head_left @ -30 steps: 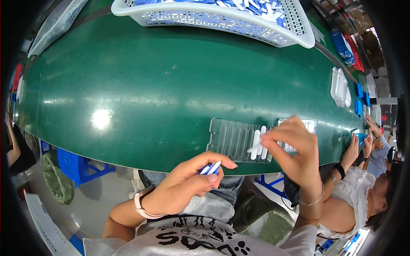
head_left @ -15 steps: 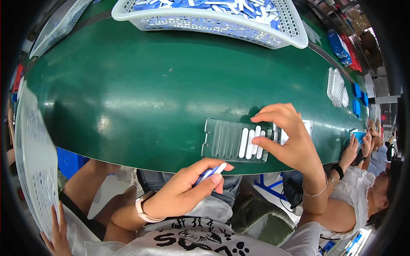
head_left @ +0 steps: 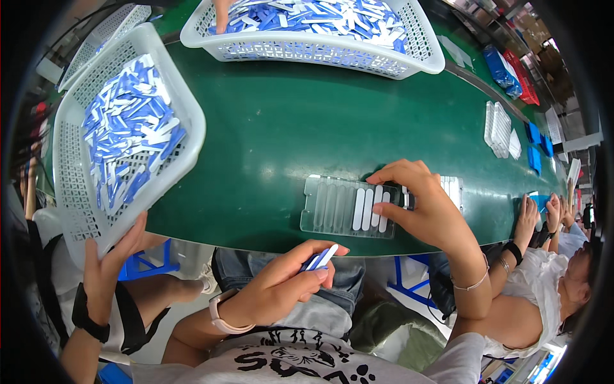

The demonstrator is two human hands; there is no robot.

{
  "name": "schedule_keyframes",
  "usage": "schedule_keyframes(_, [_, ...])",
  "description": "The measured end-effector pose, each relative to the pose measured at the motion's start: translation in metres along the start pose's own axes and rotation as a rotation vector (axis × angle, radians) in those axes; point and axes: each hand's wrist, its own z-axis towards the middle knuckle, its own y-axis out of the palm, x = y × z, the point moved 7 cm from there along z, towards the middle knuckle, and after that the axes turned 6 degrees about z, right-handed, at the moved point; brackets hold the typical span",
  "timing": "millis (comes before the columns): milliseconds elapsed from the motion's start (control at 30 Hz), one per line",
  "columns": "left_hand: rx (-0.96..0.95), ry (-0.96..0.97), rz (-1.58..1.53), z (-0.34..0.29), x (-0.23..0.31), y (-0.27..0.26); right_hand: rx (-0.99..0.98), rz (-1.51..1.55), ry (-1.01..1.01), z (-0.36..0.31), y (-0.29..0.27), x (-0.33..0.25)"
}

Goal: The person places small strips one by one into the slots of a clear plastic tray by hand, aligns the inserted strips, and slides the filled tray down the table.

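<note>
My left hand [head_left: 281, 281], near the table's front edge, is closed round several blue-and-white plastic strips [head_left: 320, 259] whose ends stick out past the thumb. In front of me lies a clear plastic tray [head_left: 328, 205] with long parallel slots. Several white strips [head_left: 362, 209] lie side by side in its right part, while the slots at its left hold none. Above the tray's right end is my right hand [head_left: 425, 201], its thumb and index finger apart. The thumb tip appears to touch one of the white strips.
A white basket of blue-and-white strips [head_left: 195, 125] hangs over the table's left, held by another person's hand [head_left: 115, 262]. Another full white basket [head_left: 320, 61] stands at the back, with a hand [head_left: 222, 14] at its rim. Clear trays [head_left: 497, 130] are stacked far right.
The left basket has swung in over the table, showing its strips. A hand has appeared at the far basket. Under my right hand, the raised white strip now sits lower among the others.
</note>
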Motion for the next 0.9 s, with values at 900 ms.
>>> schedule_keyframes(900, [-0.028,0.268,-0.041,0.001,0.011,0.008,0.42,-0.492,-0.971,-0.111,0.037,-0.089])
